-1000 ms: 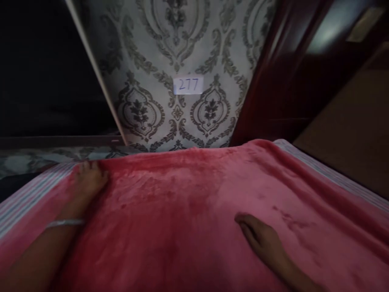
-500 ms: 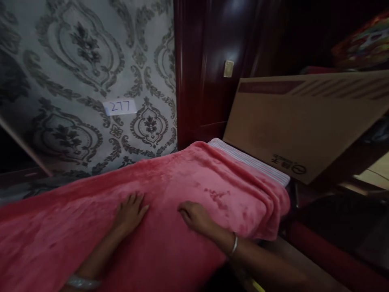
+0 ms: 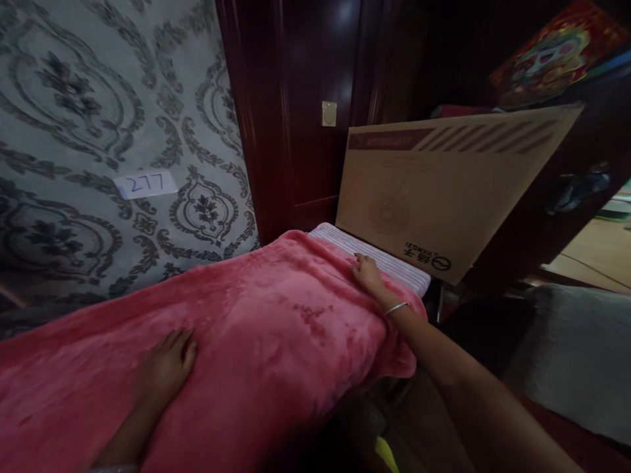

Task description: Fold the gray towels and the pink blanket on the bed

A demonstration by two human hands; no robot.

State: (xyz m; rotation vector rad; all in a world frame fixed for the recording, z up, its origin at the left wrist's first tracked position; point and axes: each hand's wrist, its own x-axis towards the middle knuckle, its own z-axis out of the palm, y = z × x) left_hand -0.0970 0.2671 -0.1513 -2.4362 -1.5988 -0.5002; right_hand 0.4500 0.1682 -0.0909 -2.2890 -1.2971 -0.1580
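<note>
A plush pink blanket [image 3: 276, 328] is spread over a long, low surface, with soft creases across it. My left hand [image 3: 167, 364] rests flat on its near left part, fingers stretched out and the thumb a little apart. At the far right end, my right hand [image 3: 369, 274] reaches to the blanket's folded edge. Its fingertips are slightly apart and lie on or just over the fabric; no firm grip shows. Beyond that edge a striped pad or cushion [image 3: 389, 258] sticks out from under the blanket.
A large cardboard box [image 3: 444, 190] leans behind the far end, beside a dark red wooden panel [image 3: 296, 131]. Patterned wallpaper [image 3: 89, 131] carries a paper label [image 3: 146, 184] reading 277. A grey cushion-like seat [image 3: 576, 355] stands at right; something yellow [image 3: 386, 453] lies below.
My right hand has moved from the blanket's middle out to its far right edge, its fingers uncurling. My left hand stays flat on the blanket. The view has turned right.
</note>
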